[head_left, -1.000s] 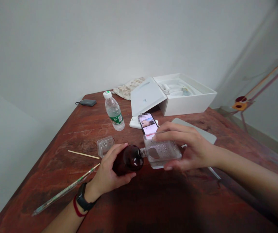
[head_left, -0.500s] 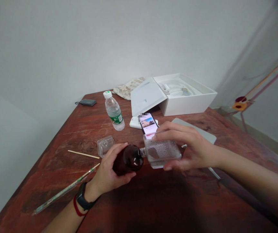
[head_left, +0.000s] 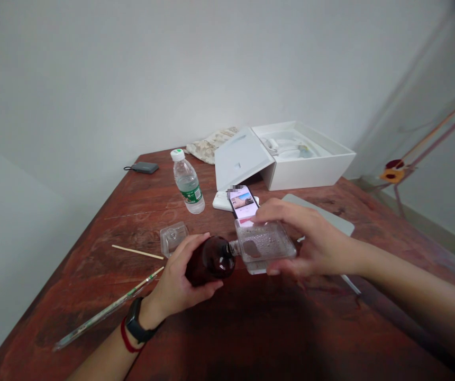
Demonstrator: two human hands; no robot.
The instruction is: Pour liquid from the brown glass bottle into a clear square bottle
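Observation:
My left hand (head_left: 180,278) is wrapped round a dark brown bottle (head_left: 216,260), tilted with its neck to the right. In my right hand (head_left: 307,238) is a clear square bottle (head_left: 265,246), lying on its side with droplets on its inner wall and some clear liquid along its lower side. Its narrow neck points left and meets the mouth of the brown bottle. Beyond my left hand a small clear plastic container (head_left: 171,236) rests on the table, with a bare wooden chopstick (head_left: 137,252) to its left.
A water bottle (head_left: 190,188) stands behind my hands. Near it lie a lit phone (head_left: 244,203) and a white case (head_left: 220,201). Further back are an open white box (head_left: 307,172), a cloth (head_left: 207,148) and a grey pouch (head_left: 144,168). Wrapped chopsticks (head_left: 100,315) lie left, a grey laptop (head_left: 338,219) right.
My right hand has turned the clear bottle slightly, and its index finger has shifted a little. Both bottle mouths remain together, and my left hand is almost still.

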